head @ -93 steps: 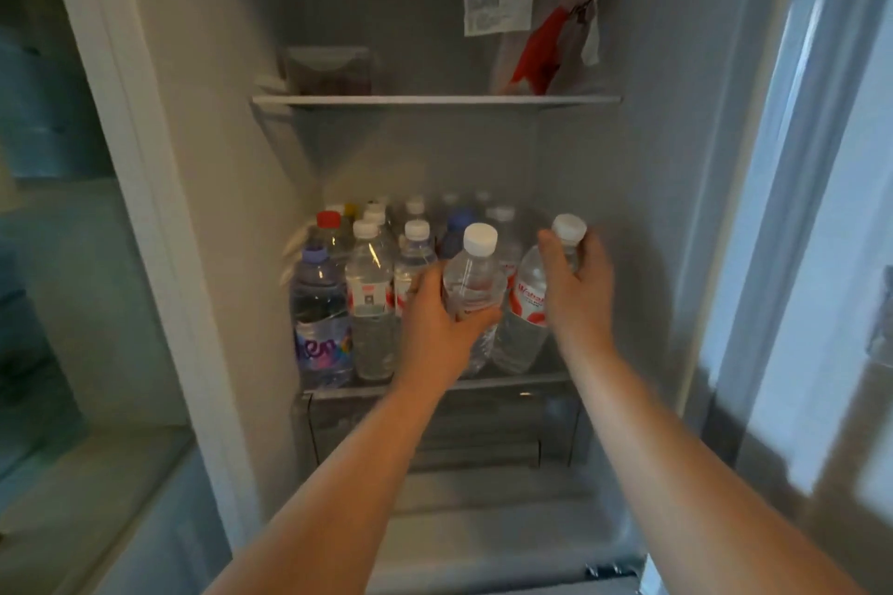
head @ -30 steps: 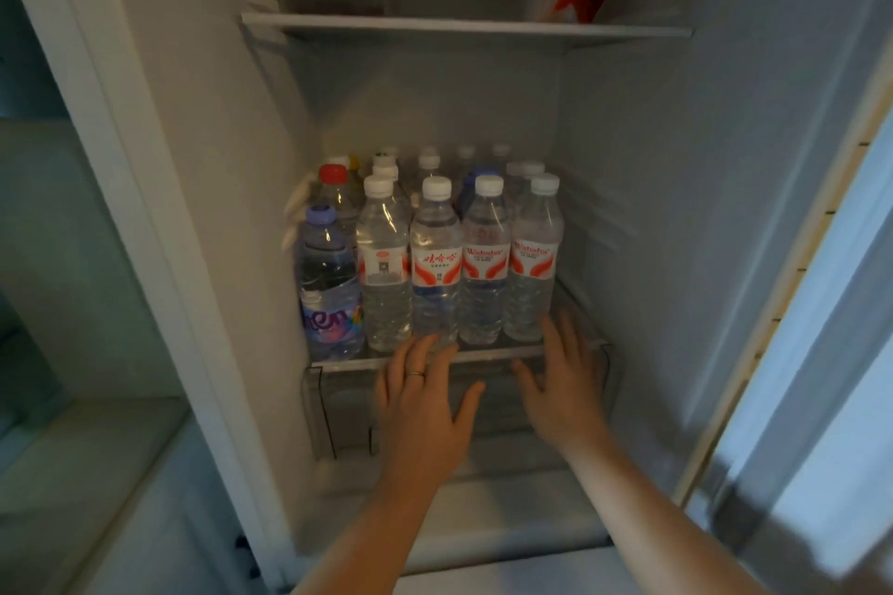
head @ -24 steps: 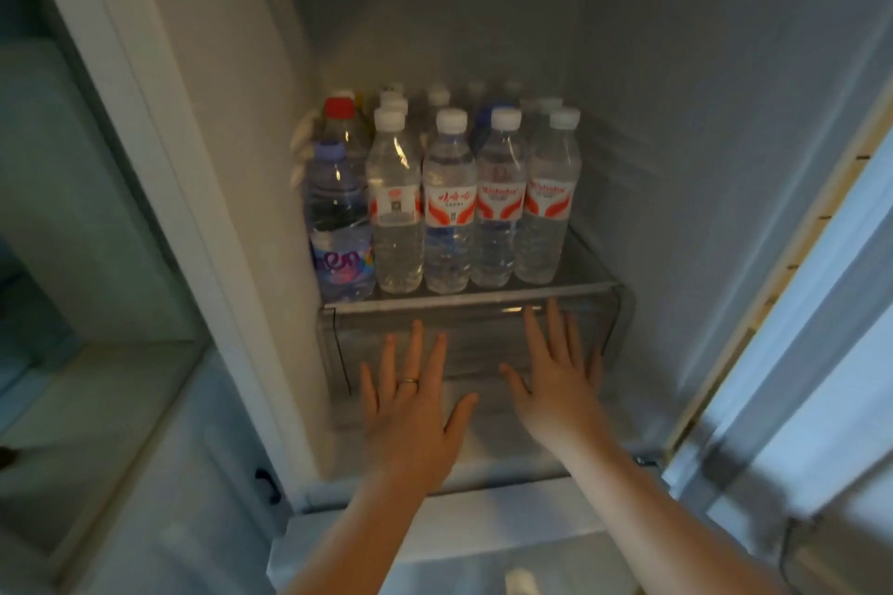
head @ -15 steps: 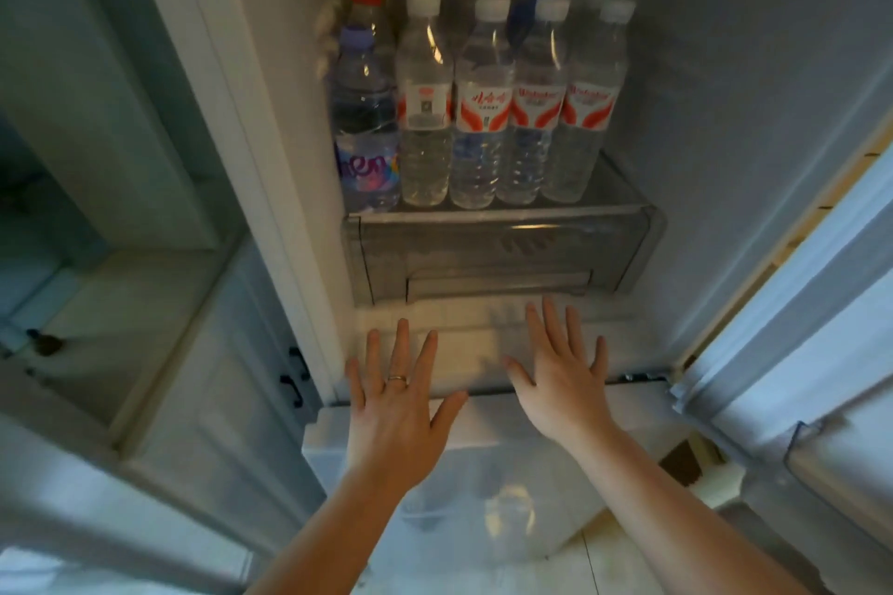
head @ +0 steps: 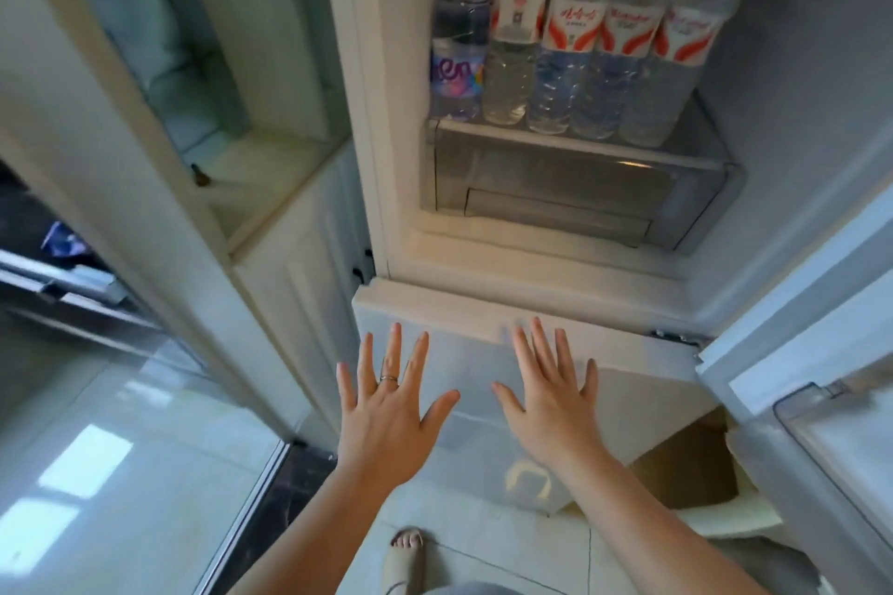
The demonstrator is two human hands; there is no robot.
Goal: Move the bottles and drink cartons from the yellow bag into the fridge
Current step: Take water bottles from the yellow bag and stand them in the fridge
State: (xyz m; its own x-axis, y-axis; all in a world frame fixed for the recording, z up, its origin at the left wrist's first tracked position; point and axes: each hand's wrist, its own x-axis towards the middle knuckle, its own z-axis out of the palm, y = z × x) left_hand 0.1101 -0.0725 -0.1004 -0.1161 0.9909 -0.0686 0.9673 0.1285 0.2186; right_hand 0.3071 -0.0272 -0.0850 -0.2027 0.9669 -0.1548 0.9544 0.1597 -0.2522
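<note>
Several clear water bottles (head: 623,44) with red and white labels stand in a row on the fridge shelf (head: 575,144), with a purple-labelled bottle (head: 459,39) at the left end. My left hand (head: 386,406) and my right hand (head: 551,396) hang below the shelf, fingers spread, holding nothing, in front of the fridge's white lower door (head: 478,329). The yellow bag is out of view.
A clear drawer (head: 570,198) sits under the bottle shelf. The open fridge door (head: 821,401) with a door bin is at the right. A white cabinet (head: 290,266) stands left of the fridge. A cardboard box (head: 691,469) lies on the tiled floor at the lower right.
Both hands let go of the bottles set on the shelf and drew back and down, fingers spread. The view tilted down toward the floor.
</note>
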